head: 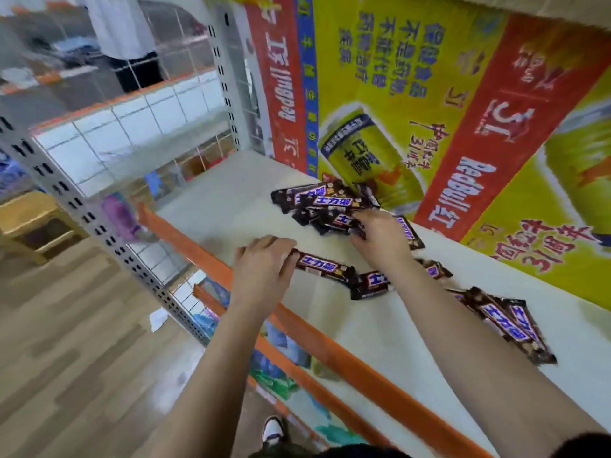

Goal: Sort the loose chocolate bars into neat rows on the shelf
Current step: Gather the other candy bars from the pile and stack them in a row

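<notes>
Brown chocolate bars with blue lettering lie on a white shelf (380, 325). A loose pile of several bars (325, 201) sits at the back by the poster. My left hand (263, 264) pinches the near end of a single bar (322, 264) lying flat near the shelf's front. My right hand (380, 234) reaches into the pile, with its fingers curled round a bar (342, 221) at the pile's near edge. Another bar (372, 284) lies beside my right forearm. More bars (506, 322) lie overlapping further right.
An orange rail (330, 342) runs along the shelf's front edge. A yellow and red drink poster (446, 127) backs the shelf. A perforated grey upright (99, 223) stands at the left. Lower shelves hold coloured packets (281, 385). Wooden floor and my shoe (272, 428) show below.
</notes>
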